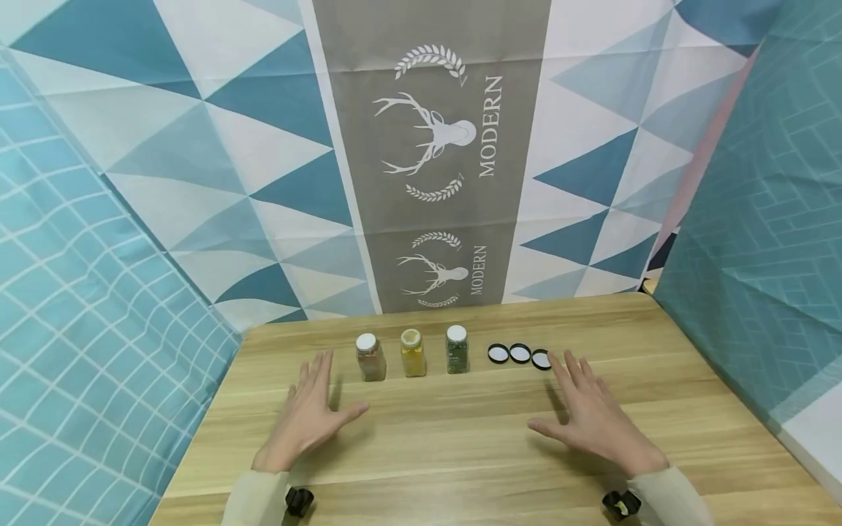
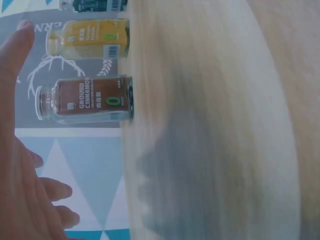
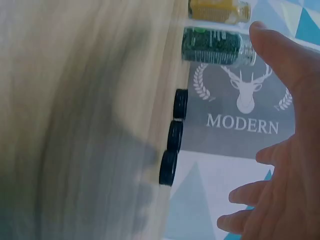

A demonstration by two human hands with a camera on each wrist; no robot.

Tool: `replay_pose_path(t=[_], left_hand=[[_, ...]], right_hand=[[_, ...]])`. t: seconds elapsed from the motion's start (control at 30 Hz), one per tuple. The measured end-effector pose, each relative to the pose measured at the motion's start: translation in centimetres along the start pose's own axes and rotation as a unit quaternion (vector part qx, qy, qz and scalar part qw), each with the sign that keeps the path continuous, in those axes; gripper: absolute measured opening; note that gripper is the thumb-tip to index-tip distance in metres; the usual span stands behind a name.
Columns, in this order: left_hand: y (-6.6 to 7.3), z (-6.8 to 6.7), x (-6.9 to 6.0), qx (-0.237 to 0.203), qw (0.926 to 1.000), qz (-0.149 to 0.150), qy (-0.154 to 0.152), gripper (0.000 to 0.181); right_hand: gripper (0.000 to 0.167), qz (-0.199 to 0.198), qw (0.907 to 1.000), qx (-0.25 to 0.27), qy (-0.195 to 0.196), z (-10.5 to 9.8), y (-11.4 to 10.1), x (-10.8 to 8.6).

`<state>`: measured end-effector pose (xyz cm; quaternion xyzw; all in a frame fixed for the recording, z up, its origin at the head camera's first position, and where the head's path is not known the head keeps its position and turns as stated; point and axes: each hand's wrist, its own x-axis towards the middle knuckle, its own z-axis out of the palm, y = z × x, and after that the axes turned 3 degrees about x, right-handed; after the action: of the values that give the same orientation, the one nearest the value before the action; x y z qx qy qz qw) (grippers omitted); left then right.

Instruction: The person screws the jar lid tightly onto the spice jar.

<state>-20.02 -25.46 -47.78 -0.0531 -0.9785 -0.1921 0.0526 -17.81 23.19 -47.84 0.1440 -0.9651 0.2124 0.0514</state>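
Three small glass spice jars stand upright in a row without their lids: a brown ground cinnamon jar (image 1: pixel 373 364), a yellow turmeric jar (image 1: pixel 414 359) and a jar of green herbs (image 1: pixel 457 356). To their right lie three black lids (image 1: pixel 520 353), white inside and turned upward. My left hand (image 1: pixel 308 415) hovers over the wood with fingers spread, nearest the cinnamon jar and touching nothing. Fingers likewise spread, my right hand (image 1: pixel 590 415) is held in front of the lids, apart from them; its fingertips overlap the rightmost lid (image 1: pixel 541 359) in the head view.
The wooden table (image 1: pixel 447 460) reaches back to a patterned cloth (image 1: pixel 434 161) with deer prints. Tiled-pattern cloth (image 1: pixel 85 292) hangs on the left, and a green cloth (image 1: pixel 763 241) on the right. A black band (image 1: pixel 621 504) sits at the right wrist.
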Motion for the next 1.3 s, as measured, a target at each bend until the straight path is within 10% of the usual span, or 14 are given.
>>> replay_pose_path(t=[0.2, 1.3], left_hand=[[0.7, 0.0, 0.9, -0.083, 0.996, -0.02, -0.027, 0.114], [1.8, 2.4, 4.0, -0.268, 0.9631, -0.007, 0.026, 0.102]], right_hand=[[0.115, -0.007, 1.0, 0.001, 0.0, 0.8, -0.2, -0.2], [0.111, -0.069, 0.991, 0.11, -0.032, 3.8, -5.2, -0.1]])
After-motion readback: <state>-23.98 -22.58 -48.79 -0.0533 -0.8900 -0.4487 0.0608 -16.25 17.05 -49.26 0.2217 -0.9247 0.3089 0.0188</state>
